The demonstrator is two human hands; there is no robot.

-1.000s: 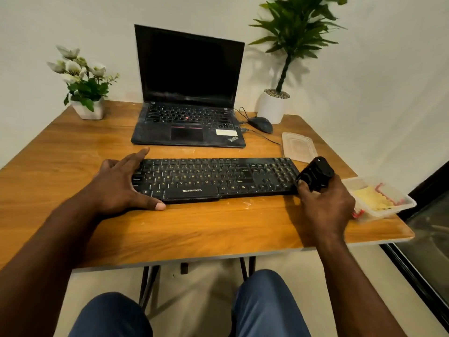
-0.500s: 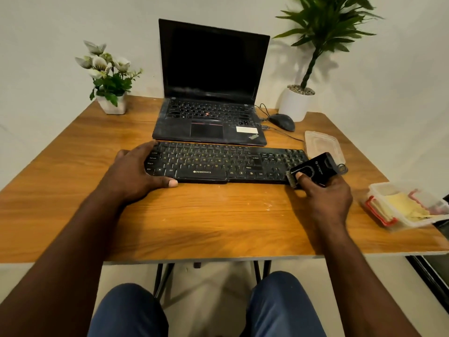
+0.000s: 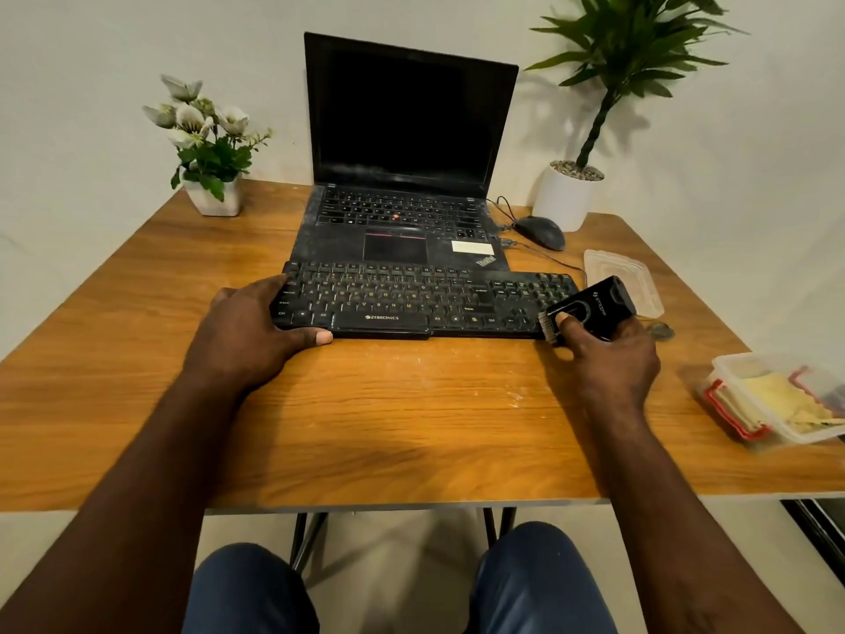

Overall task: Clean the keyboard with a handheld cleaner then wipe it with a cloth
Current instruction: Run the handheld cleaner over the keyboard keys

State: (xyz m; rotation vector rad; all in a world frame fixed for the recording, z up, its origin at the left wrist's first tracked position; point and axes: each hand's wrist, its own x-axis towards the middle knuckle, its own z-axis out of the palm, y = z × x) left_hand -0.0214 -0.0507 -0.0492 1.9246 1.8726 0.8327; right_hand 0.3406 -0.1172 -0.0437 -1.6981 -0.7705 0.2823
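A black keyboard [image 3: 411,302] lies across the middle of the wooden table [image 3: 388,427], just in front of the laptop. My left hand [image 3: 256,331] rests on its left end, fingers over the keys and thumb along the front edge. My right hand [image 3: 603,354] grips a black handheld cleaner [image 3: 590,308] at the keyboard's right end; its brush tip touches the front right corner. A yellow cloth [image 3: 777,400] lies folded in a clear plastic box [image 3: 731,363] at the table's right edge.
An open black laptop [image 3: 402,176] stands behind the keyboard, a wired mouse [image 3: 539,232] to its right. A clear lid [image 3: 622,276] lies beyond the cleaner. A white flower pot [image 3: 215,199] stands back left, a potted plant [image 3: 567,199] back right.
The cleaner has turned so its brush end points at the keyboard's front right corner. The camera has shifted right. My left hand stays on the keyboard's left end.
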